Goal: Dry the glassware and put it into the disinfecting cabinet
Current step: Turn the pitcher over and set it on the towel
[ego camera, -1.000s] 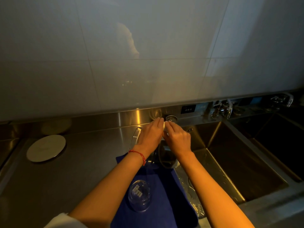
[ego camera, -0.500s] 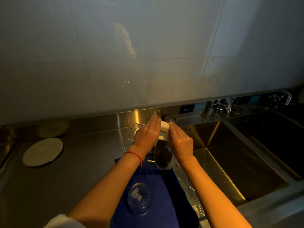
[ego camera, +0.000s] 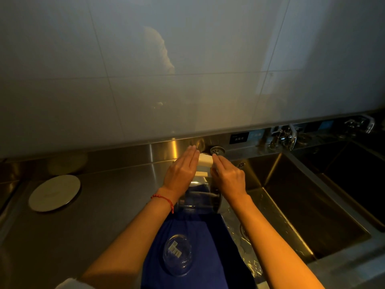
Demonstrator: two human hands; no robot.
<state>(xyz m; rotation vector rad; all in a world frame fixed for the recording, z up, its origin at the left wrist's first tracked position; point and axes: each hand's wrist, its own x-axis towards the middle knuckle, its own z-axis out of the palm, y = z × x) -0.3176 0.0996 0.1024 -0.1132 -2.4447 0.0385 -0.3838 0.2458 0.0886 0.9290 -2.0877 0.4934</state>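
A clear glass jar (ego camera: 198, 200) is held in the air over the far end of a blue cloth (ego camera: 200, 247), its base toward me. My left hand (ego camera: 182, 172) is flat against its left side. My right hand (ego camera: 228, 177) grips its right side. Between the fingertips of both hands a white folded wipe (ego camera: 205, 160) presses on the far part of the jar. A small clear glass dish (ego camera: 177, 254) with a barcode sticker lies on the blue cloth near me.
The steel counter (ego camera: 93, 205) carries a round white lid (ego camera: 54, 192) at the left. A deep steel sink (ego camera: 308, 201) lies to the right, with taps (ego camera: 283, 136) behind it and a second basin (ego camera: 362, 172) farther right. A drain strainer (ego camera: 217, 150) sits by the backsplash.
The jar has turned, so its base now faces me instead of its open mouth. Both hands have shifted with it, and the white wipe has come into view between the fingertips.
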